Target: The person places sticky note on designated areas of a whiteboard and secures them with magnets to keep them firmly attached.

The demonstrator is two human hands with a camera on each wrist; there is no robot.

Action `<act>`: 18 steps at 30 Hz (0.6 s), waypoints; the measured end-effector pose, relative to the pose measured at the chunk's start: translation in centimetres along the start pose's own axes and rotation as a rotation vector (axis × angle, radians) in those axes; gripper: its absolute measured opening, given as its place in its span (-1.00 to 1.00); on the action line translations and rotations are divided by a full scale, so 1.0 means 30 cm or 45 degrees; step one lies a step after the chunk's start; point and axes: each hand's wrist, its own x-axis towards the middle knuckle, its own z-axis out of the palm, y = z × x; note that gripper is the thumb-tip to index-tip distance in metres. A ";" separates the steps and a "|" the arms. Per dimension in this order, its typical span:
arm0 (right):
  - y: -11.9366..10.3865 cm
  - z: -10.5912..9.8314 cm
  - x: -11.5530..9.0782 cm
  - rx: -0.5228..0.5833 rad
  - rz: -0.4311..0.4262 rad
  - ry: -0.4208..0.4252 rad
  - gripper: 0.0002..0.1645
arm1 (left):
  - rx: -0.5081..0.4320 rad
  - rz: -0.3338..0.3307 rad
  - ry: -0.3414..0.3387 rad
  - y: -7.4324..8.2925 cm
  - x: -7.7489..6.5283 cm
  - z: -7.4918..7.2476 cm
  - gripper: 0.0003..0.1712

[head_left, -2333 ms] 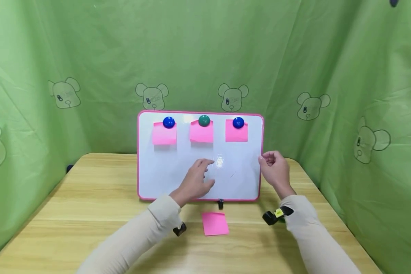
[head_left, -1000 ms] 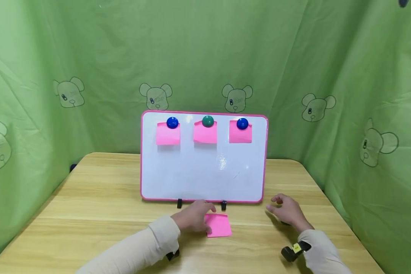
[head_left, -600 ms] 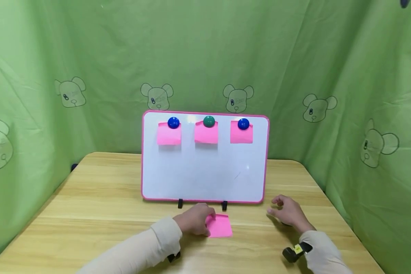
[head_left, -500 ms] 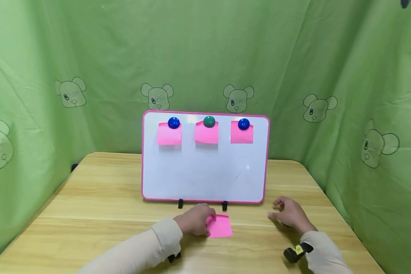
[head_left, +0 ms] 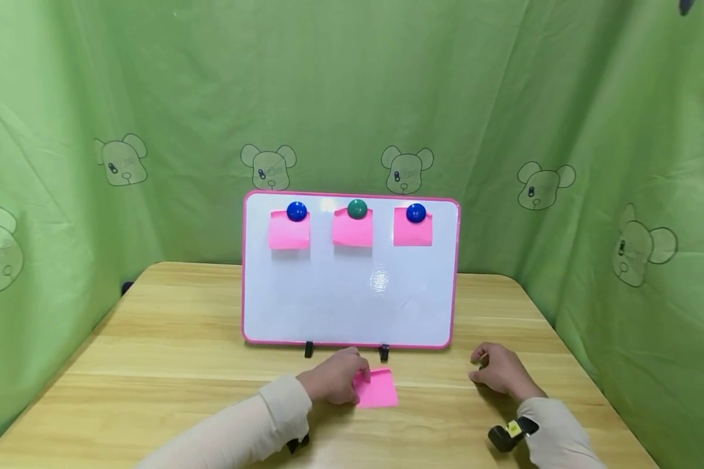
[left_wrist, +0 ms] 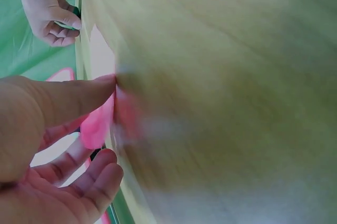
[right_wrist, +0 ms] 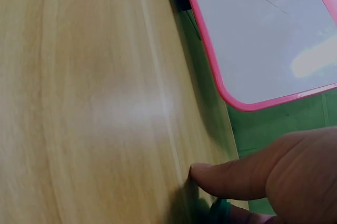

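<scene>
A pink sticky note (head_left: 380,389) lies on the table in front of the whiteboard (head_left: 328,293). My left hand (head_left: 336,378) pinches its left side between thumb and fingers; in the left wrist view the note (left_wrist: 97,124) bends up beside the thumb. To the right, my right hand (head_left: 501,371) is low over the table, thumb and fingers around a green magnet (right_wrist: 220,211), mostly hidden by the hand. Along the top of the board hang three pink notes, under a left blue magnet (head_left: 296,211), a green magnet (head_left: 357,209) and a right blue magnet (head_left: 416,213).
Black feet, including the left foot (head_left: 309,350) and the right foot (head_left: 384,353), hold up the pink-framed board on the wooden table (head_left: 170,326). A green curtain (head_left: 328,78) with mouse faces surrounds the table. A black wrist camera (head_left: 504,438) sits at the right sleeve.
My left hand has come down from the board to the loose note and taken its left side. My right hand has left the board's right edge, dropped to the table and closed around the green magnet.
</scene>
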 end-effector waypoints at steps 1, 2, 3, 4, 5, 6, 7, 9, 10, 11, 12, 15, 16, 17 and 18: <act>-0.003 0.000 -0.002 -0.001 0.001 0.002 -0.67 | -0.007 0.004 0.008 -0.003 0.001 0.003 -0.67; -0.009 -0.003 -0.004 0.001 0.006 -0.003 -0.67 | -0.015 0.007 0.019 -0.006 0.003 0.005 -0.69; -0.012 -0.004 -0.006 -0.003 0.003 -0.001 -0.68 | -0.025 0.009 0.029 -0.008 0.004 0.007 -0.71; -0.013 -0.004 -0.007 -0.003 0.003 0.000 -0.69 | -0.035 0.011 0.039 -0.010 0.005 0.009 -0.73; -0.014 -0.004 -0.007 -0.004 0.002 0.003 -0.70 | -0.048 0.007 0.047 -0.010 0.006 0.009 -0.75; -0.015 -0.004 -0.007 -0.004 0.000 0.005 -0.72 | -0.058 0.005 0.059 -0.010 0.007 0.008 -0.75; -0.016 -0.004 -0.008 -0.007 0.000 0.006 -0.73 | -0.072 0.004 0.069 -0.011 0.007 0.007 -0.76; -0.020 -0.006 -0.009 -0.008 -0.002 0.008 -0.75 | -0.102 0.005 0.086 -0.013 0.006 0.004 -0.75; -0.022 -0.007 -0.009 -0.009 -0.003 0.009 -0.75 | -0.116 0.006 0.093 -0.015 0.005 0.001 -0.74; -0.025 -0.009 -0.010 -0.011 -0.005 0.012 -0.75 | -0.130 0.004 0.100 -0.016 0.003 -0.002 -0.73; -0.029 -0.012 -0.011 -0.011 -0.007 0.013 -0.76 | -0.145 0.003 0.107 -0.018 0.001 -0.006 -0.72; -0.034 -0.017 -0.013 -0.010 -0.019 0.016 -0.77 | -0.171 -0.004 0.121 -0.024 -0.006 -0.017 -0.70; -0.036 -0.019 -0.014 -0.010 -0.022 0.018 -0.77 | -0.179 -0.007 0.123 -0.027 -0.008 -0.021 -0.70; -0.036 -0.020 -0.014 -0.009 -0.026 0.022 -0.77 | -0.192 -0.010 0.123 -0.029 -0.010 -0.024 -0.70; -0.036 -0.021 -0.014 -0.008 -0.033 0.025 -0.76 | -0.209 -0.009 0.121 -0.033 -0.012 -0.028 -0.69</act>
